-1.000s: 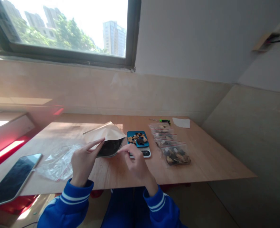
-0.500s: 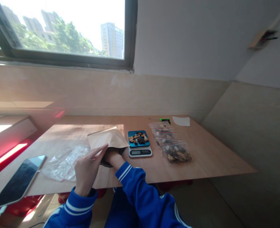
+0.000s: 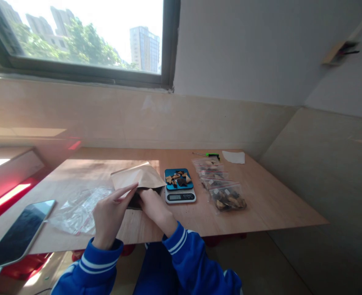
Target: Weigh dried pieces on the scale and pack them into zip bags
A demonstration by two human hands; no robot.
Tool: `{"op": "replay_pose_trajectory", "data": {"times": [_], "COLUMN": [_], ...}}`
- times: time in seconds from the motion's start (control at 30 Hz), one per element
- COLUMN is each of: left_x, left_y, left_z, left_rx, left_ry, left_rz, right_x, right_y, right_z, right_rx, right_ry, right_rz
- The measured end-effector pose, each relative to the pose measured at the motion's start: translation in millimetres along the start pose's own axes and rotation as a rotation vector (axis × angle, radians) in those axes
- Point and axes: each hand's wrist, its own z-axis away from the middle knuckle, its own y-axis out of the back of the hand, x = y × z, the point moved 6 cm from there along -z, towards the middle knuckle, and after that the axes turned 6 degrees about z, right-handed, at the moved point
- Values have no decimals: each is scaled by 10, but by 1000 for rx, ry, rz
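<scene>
While the left hand [image 3: 109, 215] and the right hand [image 3: 153, 209] rest against it, a kraft paper pouch [image 3: 134, 177] with a black lower portion [image 3: 134, 200] is positioned between them, just left of the digital kitchen scale [image 3: 180, 196]. The pouch contents are not visible. The left hand is partly open, its fingers extended along the pouch's near edge. The right hand is curled, with its fingers against the black portion. Whether either hand has closed on the pouch cannot be determined.

The scale carries a blue tray [image 3: 178, 174] holding a loose pile of dark and tan pieces [image 3: 177, 179]. Its display is lit, but the digits are too small to read.

To the right of the scale, a row of clear zip bags [image 3: 210, 172] lies on the wooden tabletop [image 3: 261, 205], overlapping one another. Each bag contains similar dark and tan pieces, and the nearest bag [image 3: 227, 197] appears fullest. Small white labels show on the bags; no writing on them is legible.

Left of the hands lie a crumpled clear plastic bag [image 3: 79, 211] with a red zip line and a smartphone [image 3: 18, 229]. At the far edge of the table are a green-handled tool [image 3: 212, 155] and a white paper sheet [image 3: 233, 157].
</scene>
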Motion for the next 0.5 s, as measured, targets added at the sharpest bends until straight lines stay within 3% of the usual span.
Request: {"op": "replay_pose_trajectory", "data": {"times": [0.13,0.27,0.37,0.5], "left_x": [17,42,40,6], "left_y": [-6,17,50,62], "left_z": [-31,-63,-97,-157], "left_rx": [2,15,24,23], "left_ry": [7,-22,-31,7], "left_rz": [-2,7,-19,-59], "right_x": [-55,-143,-184,-24], "right_y": [103,195,360,697], "right_z": [26,61,155,243], "right_rx": [-46,-6,89,319], "right_ry": [37,257,308,105], "right_rz": [180,204,-39,-541]}}
